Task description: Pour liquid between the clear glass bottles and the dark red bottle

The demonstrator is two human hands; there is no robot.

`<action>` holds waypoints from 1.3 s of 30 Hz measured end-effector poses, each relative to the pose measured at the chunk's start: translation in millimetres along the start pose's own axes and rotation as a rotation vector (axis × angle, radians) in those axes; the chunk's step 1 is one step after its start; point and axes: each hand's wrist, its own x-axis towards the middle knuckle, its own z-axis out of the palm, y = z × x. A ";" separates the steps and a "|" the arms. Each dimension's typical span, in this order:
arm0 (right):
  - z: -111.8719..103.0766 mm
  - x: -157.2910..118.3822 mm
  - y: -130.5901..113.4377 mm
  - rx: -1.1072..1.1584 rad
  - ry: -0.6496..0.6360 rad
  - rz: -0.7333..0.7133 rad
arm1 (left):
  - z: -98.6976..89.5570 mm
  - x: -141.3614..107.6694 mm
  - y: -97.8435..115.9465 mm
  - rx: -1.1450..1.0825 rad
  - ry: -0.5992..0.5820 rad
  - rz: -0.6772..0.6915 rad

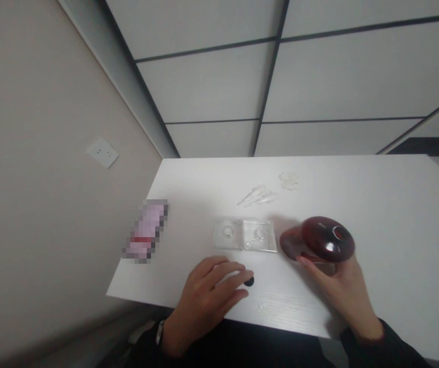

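My right hand point(344, 289) is wrapped round a dark red, glossy vessel point(326, 240) with a rounded end, tilted above the table's right part. Its hidden side and contents I cannot make out. My left hand point(213, 291) rests low over the table near the front edge, its fingers spread and slightly bent. A small black disc point(249, 281) lies at the tip of its index finger, partly covered by it. Just beyond both hands, a clear plastic case point(241, 236) lies spread flat in two halves, each with a round raised part in the middle.
Behind the case lie several thin clear tapered pieces point(259, 196) and a crumpled clear scrap point(289, 180). A blurred-out pink phone-shaped item point(146, 230) lies at the white table's point(192, 189) left edge. A wall with a socket point(103, 153) stands left, white panels point(211, 92) behind.
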 end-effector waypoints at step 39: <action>-0.7 2.5 -7.2 0.038 -0.022 -0.147 | 8.3 95.1 -81.9 -0.060 -0.274 -0.107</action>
